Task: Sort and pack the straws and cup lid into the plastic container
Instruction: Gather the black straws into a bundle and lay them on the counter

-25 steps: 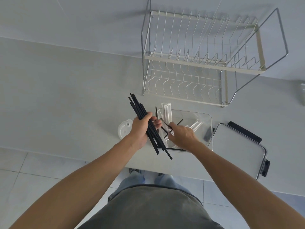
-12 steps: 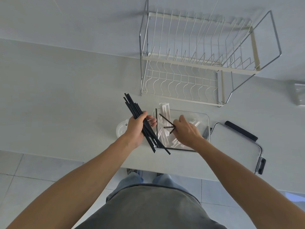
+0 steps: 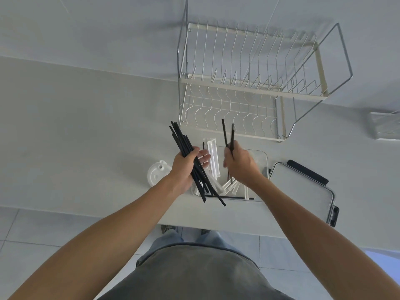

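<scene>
Lid (image 3: 157,176) left of container (image 3: 264,158) (rack (image 3: 249,83) behind)

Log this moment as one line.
left hand: holds black straws | right hand: lifts two straws | cup lid: on counter

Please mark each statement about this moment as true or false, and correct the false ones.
1. The left hand holds a bundle of black straws. True.
2. The right hand is empty. False: it holds a few black straws.
3. The cup lid lies inside the plastic container. False: it lies on the counter, left of it.
4. White wrapped straws are in the container. True.
5. The container lid lies right of the container. True.
</scene>
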